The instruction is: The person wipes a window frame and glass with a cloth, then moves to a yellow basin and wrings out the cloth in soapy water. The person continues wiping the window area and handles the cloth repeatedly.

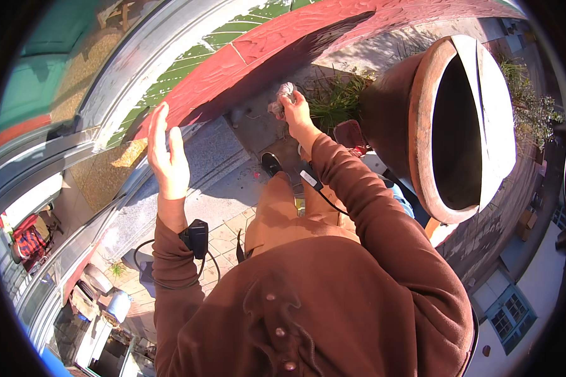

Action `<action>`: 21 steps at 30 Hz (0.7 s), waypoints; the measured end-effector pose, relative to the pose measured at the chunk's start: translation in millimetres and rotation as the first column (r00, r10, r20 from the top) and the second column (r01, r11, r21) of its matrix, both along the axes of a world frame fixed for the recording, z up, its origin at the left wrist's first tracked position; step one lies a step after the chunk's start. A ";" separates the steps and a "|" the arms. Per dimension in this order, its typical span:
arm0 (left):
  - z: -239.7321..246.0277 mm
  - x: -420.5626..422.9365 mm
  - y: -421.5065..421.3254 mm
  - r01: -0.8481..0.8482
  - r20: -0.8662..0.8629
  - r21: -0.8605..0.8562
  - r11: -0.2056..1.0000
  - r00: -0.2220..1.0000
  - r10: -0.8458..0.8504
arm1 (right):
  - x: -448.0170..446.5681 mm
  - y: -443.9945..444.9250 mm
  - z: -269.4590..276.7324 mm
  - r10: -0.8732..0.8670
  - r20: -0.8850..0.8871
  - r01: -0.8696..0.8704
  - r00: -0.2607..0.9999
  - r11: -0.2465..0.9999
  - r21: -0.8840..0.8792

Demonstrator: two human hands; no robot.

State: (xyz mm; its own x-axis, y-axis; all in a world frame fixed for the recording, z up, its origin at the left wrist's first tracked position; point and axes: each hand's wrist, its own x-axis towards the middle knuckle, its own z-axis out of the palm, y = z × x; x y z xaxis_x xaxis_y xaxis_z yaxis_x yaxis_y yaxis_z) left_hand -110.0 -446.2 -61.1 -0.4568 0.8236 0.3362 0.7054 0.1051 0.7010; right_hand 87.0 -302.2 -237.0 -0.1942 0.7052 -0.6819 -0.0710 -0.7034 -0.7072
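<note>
My right hand point(298, 113) grips a crumpled, pale pinkish cloth point(283, 100) between thumb and fingers, held out over the ground near the wall. My left hand point(169, 162) is raised with its fingers straight and its thumb apart, holding nothing. It appears in front of the lower wall, where a band of green tiles point(181, 77) with white streaks meets red-painted masonry point(245, 49). Whether its fingertips touch the wall cannot be told. A black device point(198, 239) with a cable is at my left wrist, and a white-labelled piece point(310, 179) hangs by my right forearm.
A large clay jar point(417, 141) with a wide dark mouth and a white cover point(497, 122) stands close on my right. Beside it are green plants point(337, 101) and a red plastic item point(349, 134). A stone step point(203, 151) adjoins the wall. Glass window panes point(42, 75) rise at left.
</note>
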 end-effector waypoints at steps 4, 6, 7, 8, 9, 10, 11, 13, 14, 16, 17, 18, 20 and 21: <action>37.8 -26.3 53.5 0.215 -0.603 0.007 0.977 0.780 -0.168 | -56.6 21.7 47.0 -0.073 -0.378 0.224 0.923 0.901 0.373; 44.0 -27.7 81.7 0.270 -0.710 -0.030 0.962 0.672 -0.210 | -99.3 11.2 71.1 0.045 -0.249 0.069 0.968 0.898 0.434; 44.6 -27.2 94.8 0.329 -0.753 -0.042 0.943 0.610 -0.246 | -112.5 7.9 74.9 0.113 -0.299 0.012 0.948 0.922 0.386; 45.0 -27.0 106.1 0.365 -0.775 -0.076 0.928 0.564 -0.285 | -126.5 3.5 77.2 -0.108 -0.120 0.157 0.987 0.825 0.543; 44.2 -27.1 116.9 0.389 -0.780 -0.109 0.915 0.538 -0.321 | -132.5 4.4 73.0 -0.169 -0.175 0.233 0.970 0.849 0.474; 42.2 -27.0 125.8 0.420 -0.783 -0.127 0.899 0.513 -0.351 | -135.6 6.9 66.4 -0.193 -0.115 0.224 0.975 0.839 0.496; 39.9 -27.1 133.7 0.438 -0.772 -0.166 0.884 0.499 -0.392 | -132.9 11.4 57.0 -0.173 -0.026 0.166 0.985 0.874 0.457; 37.9 -29.3 143.1 0.437 -0.809 -0.241 0.867 0.403 -0.428 | -122.4 32.1 34.8 -0.321 0.025 0.272 0.947 0.837 0.476; 36.6 -29.5 144.3 0.444 -0.824 -0.269 0.855 0.353 -0.443 | -114.9 52.3 23.3 -0.399 0.014 0.375 0.917 0.874 0.307; 34.1 -30.7 147.2 0.484 -0.840 -0.262 0.835 0.312 -0.444 | -96.7 86.6 3.3 -0.438 0.069 0.394 0.897 0.859 0.328; 33.5 -31.5 147.2 0.486 -0.817 -0.289 0.825 0.324 -0.477 | -87.5 99.1 -4.8 -0.377 0.129 0.320 0.917 0.890 0.324; 32.3 -31.8 146.4 0.457 -0.804 -0.326 0.828 0.326 -0.497 | -75.8 118.4 -14.8 -0.502 0.108 0.405 0.858 0.792 0.457; 30.7 -33.4 143.6 0.403 -0.800 -0.374 0.835 0.316 -0.511 | -45.2 177.2 -35.9 -0.648 0.234 0.460 0.724 0.707 0.537; 30.1 -34.6 142.7 0.384 -0.798 -0.392 0.836 0.310 -0.516 | -23.8 209.9 -46.0 -0.661 0.215 0.465 0.719 0.687 0.559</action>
